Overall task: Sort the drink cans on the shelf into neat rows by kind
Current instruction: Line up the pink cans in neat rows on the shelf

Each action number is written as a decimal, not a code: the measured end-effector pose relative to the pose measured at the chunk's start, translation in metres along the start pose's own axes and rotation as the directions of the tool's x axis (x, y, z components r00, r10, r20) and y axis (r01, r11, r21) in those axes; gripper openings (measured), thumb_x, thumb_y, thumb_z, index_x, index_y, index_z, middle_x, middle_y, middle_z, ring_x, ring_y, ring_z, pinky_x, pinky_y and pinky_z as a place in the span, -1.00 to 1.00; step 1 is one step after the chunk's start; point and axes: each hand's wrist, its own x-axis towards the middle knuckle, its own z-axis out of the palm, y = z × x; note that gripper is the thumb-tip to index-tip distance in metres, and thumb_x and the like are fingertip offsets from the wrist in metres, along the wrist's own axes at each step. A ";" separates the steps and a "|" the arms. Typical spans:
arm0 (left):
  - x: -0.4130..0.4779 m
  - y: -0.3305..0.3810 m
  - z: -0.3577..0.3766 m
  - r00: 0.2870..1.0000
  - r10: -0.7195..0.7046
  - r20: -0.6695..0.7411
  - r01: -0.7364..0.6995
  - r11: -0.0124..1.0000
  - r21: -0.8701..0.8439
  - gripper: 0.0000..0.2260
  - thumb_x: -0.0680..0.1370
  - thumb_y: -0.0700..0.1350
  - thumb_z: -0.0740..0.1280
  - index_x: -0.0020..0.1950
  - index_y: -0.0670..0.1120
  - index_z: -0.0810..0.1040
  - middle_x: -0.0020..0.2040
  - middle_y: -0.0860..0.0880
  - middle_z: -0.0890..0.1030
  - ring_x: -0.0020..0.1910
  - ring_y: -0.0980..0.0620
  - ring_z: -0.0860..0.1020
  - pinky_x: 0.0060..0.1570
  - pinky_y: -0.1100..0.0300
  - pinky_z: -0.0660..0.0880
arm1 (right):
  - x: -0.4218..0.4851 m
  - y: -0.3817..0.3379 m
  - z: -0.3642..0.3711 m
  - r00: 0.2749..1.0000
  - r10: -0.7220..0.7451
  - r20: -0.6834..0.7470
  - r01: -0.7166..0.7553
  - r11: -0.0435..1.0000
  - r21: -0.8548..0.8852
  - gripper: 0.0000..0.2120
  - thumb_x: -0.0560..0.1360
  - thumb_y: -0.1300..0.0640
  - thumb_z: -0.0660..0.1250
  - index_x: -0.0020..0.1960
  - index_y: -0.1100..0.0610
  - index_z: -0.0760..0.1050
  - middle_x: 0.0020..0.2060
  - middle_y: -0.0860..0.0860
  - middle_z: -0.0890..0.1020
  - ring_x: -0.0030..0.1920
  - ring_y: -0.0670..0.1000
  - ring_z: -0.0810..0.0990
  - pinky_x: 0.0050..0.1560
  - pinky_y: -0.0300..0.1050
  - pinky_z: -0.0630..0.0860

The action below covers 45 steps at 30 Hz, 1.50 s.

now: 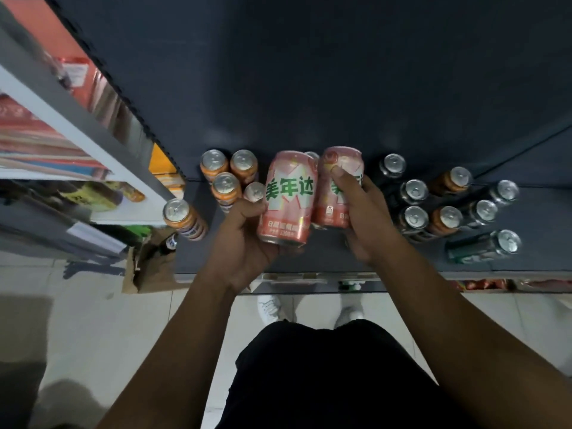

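Left pink can in left hand, fingers curled round its lower body. Right pink can just beside it at 3 o'clock, gripped by right hand, thumb across the label. Both cans are over the middle of the dark shelf. Orange cans clustered at 9 o'clock. Dark cans at 3 o'clock, orange ones mixed in. Green can at 4 o'clock, near the shelf edge.

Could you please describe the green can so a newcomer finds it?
On the dark shelf, look right of the right hand. The green can sits nearest the front edge, the only green one among black cans and orange cans.
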 end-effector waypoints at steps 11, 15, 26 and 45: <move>0.003 -0.087 0.121 0.994 0.106 0.020 -0.105 0.912 0.396 0.01 0.00 0.12 0.75 0.37 -0.15 0.51 0.13 -0.10 0.69 0.00 -0.02 0.69 -0.16 0.10 0.64 | -0.068 -0.024 -0.144 0.985 -0.158 -0.069 0.162 0.985 0.051 -0.59 0.49 0.17 0.51 0.29 0.11 0.48 0.02 0.07 0.72 -0.06 0.02 0.74 -0.09 -0.02 0.68; 0.009 -0.144 0.173 0.990 0.137 0.016 -0.131 0.904 0.407 0.05 -0.02 0.13 0.74 0.37 -0.24 0.48 0.03 -0.13 0.69 -0.07 -0.07 0.67 -0.24 0.11 0.63 | -0.104 -0.034 -0.218 0.937 -0.292 -0.194 0.301 0.953 0.019 -0.53 0.45 0.20 0.55 0.30 0.13 0.48 0.02 0.04 0.71 -0.05 -0.05 0.72 -0.14 -0.16 0.65; 0.044 -0.275 0.293 0.989 -0.007 0.149 -0.081 0.814 0.575 -0.23 0.21 -0.02 0.52 0.38 -0.25 0.48 0.06 -0.17 0.66 -0.12 -0.05 0.65 -0.28 0.08 0.62 | -0.183 -0.041 -0.386 0.771 -0.383 -0.509 0.456 0.890 0.022 -0.40 0.45 0.19 0.55 0.40 0.06 0.36 0.06 -0.04 0.63 -0.07 -0.16 0.68 -0.04 -0.13 0.67; 0.215 -0.413 0.456 0.888 -0.152 0.435 -0.299 0.529 0.794 -0.27 0.22 0.05 0.56 0.35 0.00 0.44 0.01 0.07 0.64 -0.06 0.15 0.65 -0.06 0.17 0.60 | -0.131 -0.092 -0.581 0.537 -0.310 -0.785 0.418 0.906 -0.072 -0.53 0.46 0.04 0.55 0.30 0.02 0.46 0.08 -0.03 0.68 0.06 -0.04 0.70 0.04 -0.09 0.68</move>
